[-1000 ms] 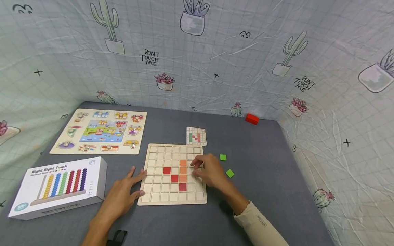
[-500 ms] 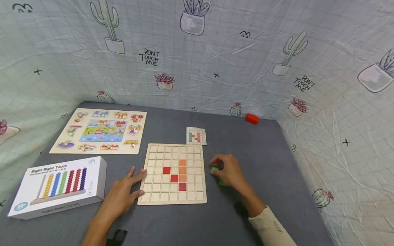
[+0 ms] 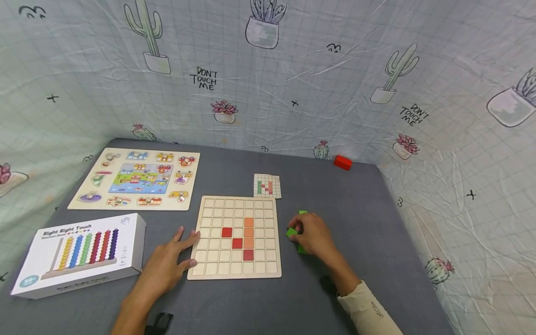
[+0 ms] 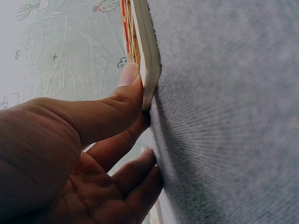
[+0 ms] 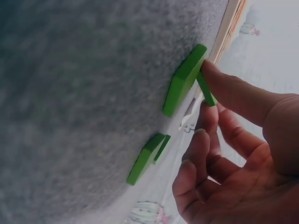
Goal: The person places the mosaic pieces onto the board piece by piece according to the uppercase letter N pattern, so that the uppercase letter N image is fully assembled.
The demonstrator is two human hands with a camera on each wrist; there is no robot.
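Note:
My right hand (image 3: 316,235) is just right of the wooden grid board (image 3: 211,268), pinching a green square tile (image 5: 206,89) between thumb and index finger. That tile is tilted, clear of the cloth in the right wrist view. Under and beside the hand lie other green tiles (image 5: 183,83), one of them partly covered in the head view. My left hand (image 3: 165,263) rests at the board's left edge, its thumb (image 4: 128,77) touching the rim. On the board are red tiles (image 3: 237,243) in a diagonal and a column of orange tiles (image 3: 249,232).
A small pattern card (image 3: 266,186) touches the board's back edge. A picture puzzle (image 3: 192,160) and a white bead-toy box (image 3: 79,256) stand at left. A red block (image 3: 343,162) sits at the back right, near the printed cloth backdrop (image 3: 293,125).
My right hand has moved from the board's right side out to the green tiles, and now pinches and tilts one. My left hand has stayed at the board's edge.

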